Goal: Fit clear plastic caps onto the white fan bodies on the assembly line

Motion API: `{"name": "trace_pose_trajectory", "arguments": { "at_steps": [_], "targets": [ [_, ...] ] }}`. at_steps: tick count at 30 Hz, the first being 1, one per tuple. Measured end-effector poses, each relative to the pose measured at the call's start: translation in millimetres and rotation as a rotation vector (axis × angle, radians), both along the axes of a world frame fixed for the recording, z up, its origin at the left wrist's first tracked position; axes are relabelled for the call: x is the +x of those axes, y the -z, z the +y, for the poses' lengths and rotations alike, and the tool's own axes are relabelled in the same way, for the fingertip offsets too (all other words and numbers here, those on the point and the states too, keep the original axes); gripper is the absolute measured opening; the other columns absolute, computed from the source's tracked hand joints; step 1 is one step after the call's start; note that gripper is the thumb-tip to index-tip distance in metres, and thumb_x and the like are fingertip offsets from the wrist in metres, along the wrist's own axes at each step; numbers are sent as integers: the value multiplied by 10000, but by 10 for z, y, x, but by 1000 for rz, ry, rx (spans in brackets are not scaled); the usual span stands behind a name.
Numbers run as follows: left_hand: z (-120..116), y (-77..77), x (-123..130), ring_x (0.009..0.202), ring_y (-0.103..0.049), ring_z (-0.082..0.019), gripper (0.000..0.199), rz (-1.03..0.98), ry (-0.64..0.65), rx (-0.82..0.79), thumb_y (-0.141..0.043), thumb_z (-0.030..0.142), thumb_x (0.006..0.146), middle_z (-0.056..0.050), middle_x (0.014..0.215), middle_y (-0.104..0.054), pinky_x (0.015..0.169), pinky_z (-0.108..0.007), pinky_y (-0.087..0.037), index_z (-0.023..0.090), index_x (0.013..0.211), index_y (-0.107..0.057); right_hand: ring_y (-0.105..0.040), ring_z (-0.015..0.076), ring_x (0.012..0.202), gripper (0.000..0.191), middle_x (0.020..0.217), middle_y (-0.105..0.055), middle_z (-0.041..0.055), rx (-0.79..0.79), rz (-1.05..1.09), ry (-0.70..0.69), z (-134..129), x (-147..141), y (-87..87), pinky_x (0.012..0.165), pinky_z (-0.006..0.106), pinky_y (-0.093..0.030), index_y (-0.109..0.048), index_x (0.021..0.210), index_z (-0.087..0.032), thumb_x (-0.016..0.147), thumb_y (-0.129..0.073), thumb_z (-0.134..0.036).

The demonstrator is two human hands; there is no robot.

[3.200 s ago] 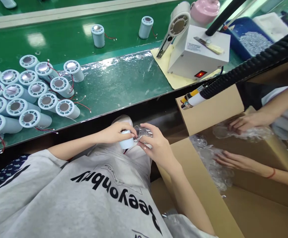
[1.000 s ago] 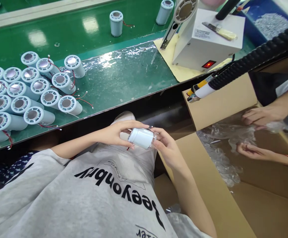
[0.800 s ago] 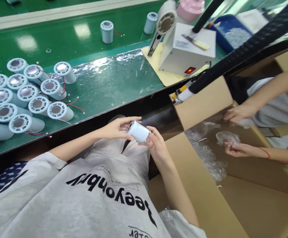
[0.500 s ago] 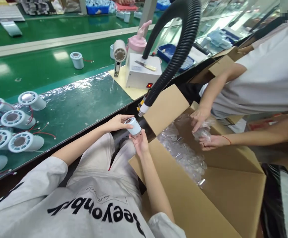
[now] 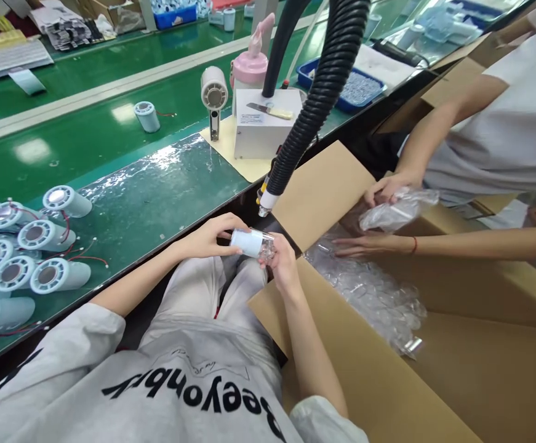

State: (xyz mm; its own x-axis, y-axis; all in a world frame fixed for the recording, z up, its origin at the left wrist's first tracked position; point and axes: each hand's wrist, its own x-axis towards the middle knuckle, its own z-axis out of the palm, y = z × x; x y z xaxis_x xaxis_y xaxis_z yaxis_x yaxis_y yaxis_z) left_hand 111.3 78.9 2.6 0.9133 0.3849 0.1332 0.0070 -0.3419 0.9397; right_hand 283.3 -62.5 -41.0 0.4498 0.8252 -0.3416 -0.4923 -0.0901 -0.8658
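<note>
A light blue cylindrical housing lies nearly level between my two hands above my lap. My left hand is closed around its left end, thumb below and fingers over the top. At the other end, my right hand grips a clear plastic piece that meets the housing; how far one sits inside the other I cannot tell. Just above them hangs the metal-tipped nozzle of a black ribbed hose. Several similar light blue housings with red wires lie on the bench to the left.
An open cardboard box holding clear plastic pieces stands at my right. A co-worker's hands are over it with clear plastic. On the bench are a white machine with a knife on top, a handheld fan and a pink-lidded bottle.
The housing has turned from tilted to nearly level, its clear end now pointing right. My right hand has shifted right and up. The co-worker's hands have moved, with crumpled clear plastic now raised.
</note>
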Motion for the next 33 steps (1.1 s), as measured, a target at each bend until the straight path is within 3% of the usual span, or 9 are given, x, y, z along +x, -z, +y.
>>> {"name": "trace_pose_trajectory", "arguments": {
  "at_steps": [4,8,16,18,22,26,33],
  "targets": [
    [-47,-52,-134,1088,-603,-230,355,-73,15,341,-679,439,962,-123,1157,-624,986,-425,-562,233,1239,-760,-576,118,410,525,620,-679,-31,-8,-13,-20,-78,-15,-126,333,191,-423,-611,971,-202,728,-758,-643],
    [-87,-66,-214,1164,-581,-244,319,-111,47,427,-600,428,1014,-133,1233,-587,1042,-450,-542,283,1227,-790,-565,120,408,539,612,-673,-25,-23,-28,-64,-129,-43,-202,335,197,-422,-609,955,-204,732,-738,-677],
    [-177,-144,-308,1246,-587,-260,254,-130,64,408,-602,331,1020,-137,1316,-565,1067,-448,-554,264,1002,-847,-558,114,411,582,612,-655,-21,-33,-16,-147,-153,-107,-242,336,193,-431,-611,932,-200,728,-739,-730],
    [-201,-143,-326,1231,-601,-263,215,-153,22,364,-680,365,977,-135,1285,-586,1056,-453,-569,272,1112,-819,-547,109,403,606,604,-647,-22,-34,2,-162,-156,-119,-258,329,189,-425,-610,922,-198,725,-735,-758],
    [-260,-120,-353,1242,-624,-268,766,-102,-61,134,-820,480,850,-138,1321,-583,922,-386,-646,336,1539,-518,-622,128,488,611,702,-678,-17,1,-22,-217,-184,-171,-328,399,219,-523,-633,1008,-209,718,-791,-723],
    [-297,-98,-378,1415,-546,-332,779,-65,12,81,-858,485,804,-171,1519,-513,1002,-431,-630,328,1508,-566,-692,147,598,660,860,-699,-12,-17,-48,-245,-235,-229,-425,496,266,-617,-666,1040,-225,629,-889,-689],
    [-340,-102,-482,1462,-536,-343,824,-81,62,62,-879,441,792,-176,1586,-529,1023,-414,-617,321,1534,-542,-668,137,501,700,726,-678,-33,-102,-51,-346,-357,-253,-561,465,247,-602,-627,997,-210,651,-842,-778]
  ]
}}
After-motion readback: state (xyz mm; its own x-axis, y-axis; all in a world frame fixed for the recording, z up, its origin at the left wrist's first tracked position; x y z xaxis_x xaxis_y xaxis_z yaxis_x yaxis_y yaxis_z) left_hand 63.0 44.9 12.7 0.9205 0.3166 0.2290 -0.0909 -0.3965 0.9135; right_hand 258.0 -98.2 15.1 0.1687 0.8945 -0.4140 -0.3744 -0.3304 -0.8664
